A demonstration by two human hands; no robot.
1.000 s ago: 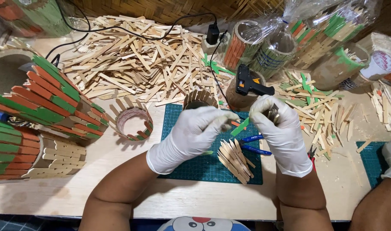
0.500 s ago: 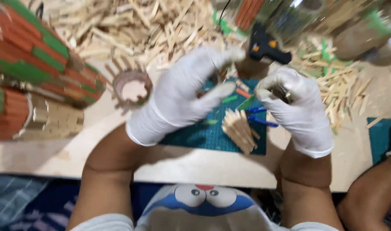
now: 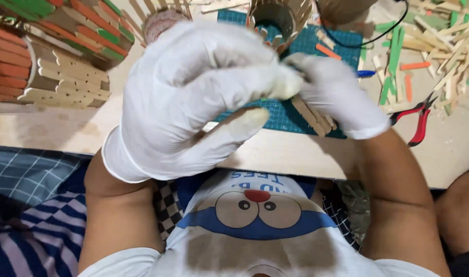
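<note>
Two hands in thin, smooth white rubber gloves meet near the middle of the frame, raised close to the camera above a pale wooden tabletop point(image 3: 65, 131). The left hand point(image 3: 193, 97) fills the centre, its back toward the lens, fingers curled and thumb stretched out below; its fingertips press against those of the right hand point(image 3: 337, 95), just right of centre. Whether anything is pinched between them cannot be told, since the gloves hide the contact point and the picture is slightly blurred there.

Directly beneath the hands lies a teal cutting mat point(image 3: 342, 43) with a fine printed grid. A small bundle of flat, plain wooden craft sticks point(image 3: 314, 115) rests on its lower edge, just under the right hand. At the top centre stands a round, open-topped cylinder of upright sticks point(image 3: 280, 18), natural wood in colour.

In the upper left sit larger barrel-shaped pieces point(image 3: 55, 56) built from overlapping sticks, some painted orange and green, some bare. In the upper right, loose sticks point(image 3: 439, 51) in green, orange and raw wood are scattered, with red-handled pliers point(image 3: 419, 120) lying near them at the right. A thin black cable point(image 3: 378, 38) curves across the mat's upper right corner
</note>
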